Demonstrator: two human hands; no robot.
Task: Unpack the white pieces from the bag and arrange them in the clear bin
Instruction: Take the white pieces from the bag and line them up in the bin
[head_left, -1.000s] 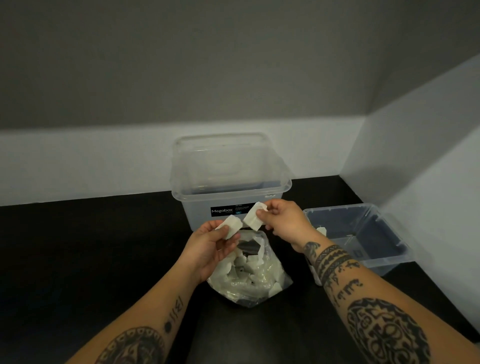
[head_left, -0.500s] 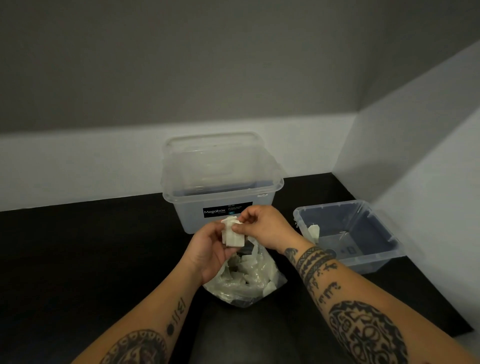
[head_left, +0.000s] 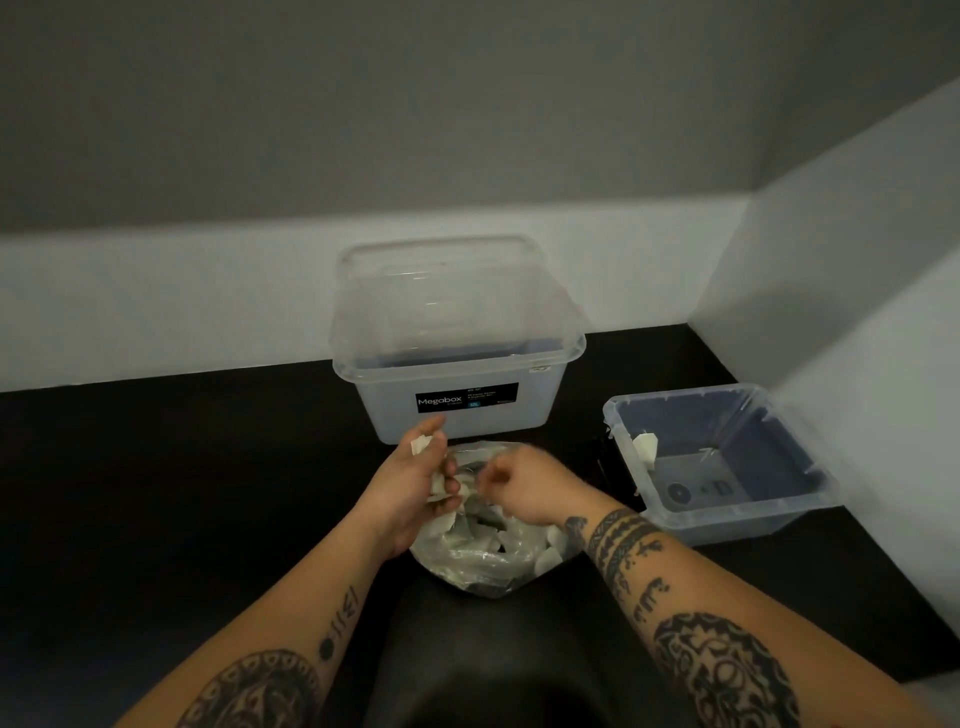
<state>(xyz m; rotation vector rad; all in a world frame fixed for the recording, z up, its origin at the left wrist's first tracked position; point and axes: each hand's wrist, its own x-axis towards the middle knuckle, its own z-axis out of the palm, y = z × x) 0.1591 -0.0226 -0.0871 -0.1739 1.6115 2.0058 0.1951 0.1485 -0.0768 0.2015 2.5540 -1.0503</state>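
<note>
A clear plastic bag (head_left: 488, 564) full of white pieces lies on the black table in front of me. My left hand (head_left: 415, 483) grips a few white pieces (head_left: 422, 445) just above the bag's mouth. To its right, my right hand (head_left: 524, 486) hovers over the bag with its fingers curled down into the opening; blur hides whether it holds anything. A small clear bin (head_left: 769, 514) stands at the right, with one white piece (head_left: 645, 448) leaning against its left inner wall.
A large clear lidded Megabox container (head_left: 457, 358) stands directly behind the bag. White walls close the table at the back and right, right behind the small bin. Black tabletop stretches out to the left.
The right hand passed its white piece to the left hand, then dropped to the bag's mouth. Both hands came lower. The left hand now holds the pieces together.
</note>
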